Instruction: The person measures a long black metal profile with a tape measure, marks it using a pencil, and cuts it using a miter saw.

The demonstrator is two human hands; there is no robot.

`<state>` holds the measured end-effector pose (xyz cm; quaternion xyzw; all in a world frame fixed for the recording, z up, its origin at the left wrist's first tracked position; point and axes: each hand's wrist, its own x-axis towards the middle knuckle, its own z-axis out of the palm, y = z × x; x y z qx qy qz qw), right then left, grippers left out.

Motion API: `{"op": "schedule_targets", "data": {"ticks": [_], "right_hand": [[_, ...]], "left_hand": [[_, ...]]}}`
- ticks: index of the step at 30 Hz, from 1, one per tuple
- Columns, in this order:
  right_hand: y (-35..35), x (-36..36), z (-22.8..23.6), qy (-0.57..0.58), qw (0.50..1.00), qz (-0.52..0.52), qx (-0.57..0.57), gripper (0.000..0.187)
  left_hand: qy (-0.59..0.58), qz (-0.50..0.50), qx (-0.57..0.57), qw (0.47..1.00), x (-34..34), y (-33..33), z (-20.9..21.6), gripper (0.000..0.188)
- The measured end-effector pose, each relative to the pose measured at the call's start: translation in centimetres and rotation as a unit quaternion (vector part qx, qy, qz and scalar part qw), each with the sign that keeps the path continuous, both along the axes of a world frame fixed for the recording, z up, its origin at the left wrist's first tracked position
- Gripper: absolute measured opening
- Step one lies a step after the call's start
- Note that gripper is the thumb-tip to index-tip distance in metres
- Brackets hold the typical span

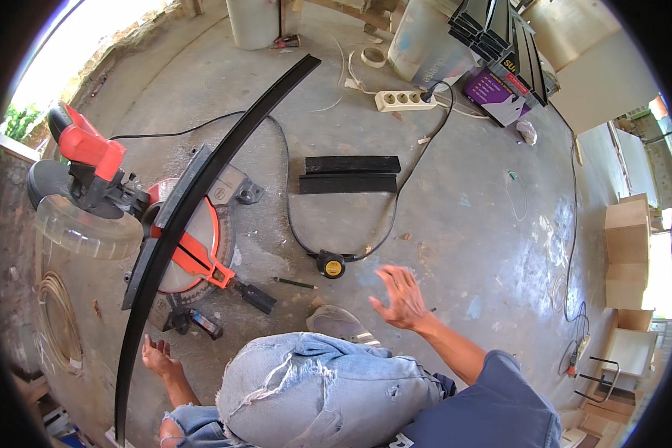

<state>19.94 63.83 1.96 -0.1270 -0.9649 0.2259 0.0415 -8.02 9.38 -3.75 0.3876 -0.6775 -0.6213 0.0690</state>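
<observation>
A long black profile strip lies across the bed of a red and grey miter saw, its near end reaching down past my left side. Just right of that strip is my left hand, its fingers loosely bent and apart, with nothing seen in them. My right hand hovers over the floor with fingers spread, holding nothing. Closest to it is a black and yellow tape measure; a dark pencil lies to the left. Two short black profile pieces rest side by side farther off.
A black cable loops around the short pieces to a white power strip. Long black profiles lie over a purple box at the far right. A coiled hose is at the left. My shoe stands in front.
</observation>
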Motion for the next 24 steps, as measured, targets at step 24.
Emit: {"op": "schedule_targets", "data": {"ticks": [24], "right_hand": [[-15.9, -23.4, 15.5, 0.164, 0.843, 0.137, -0.493, 0.064]], "left_hand": [[0.066, -0.63, 0.082, 0.769, -2.2, 22.3, 24.6, 0.051]]}}
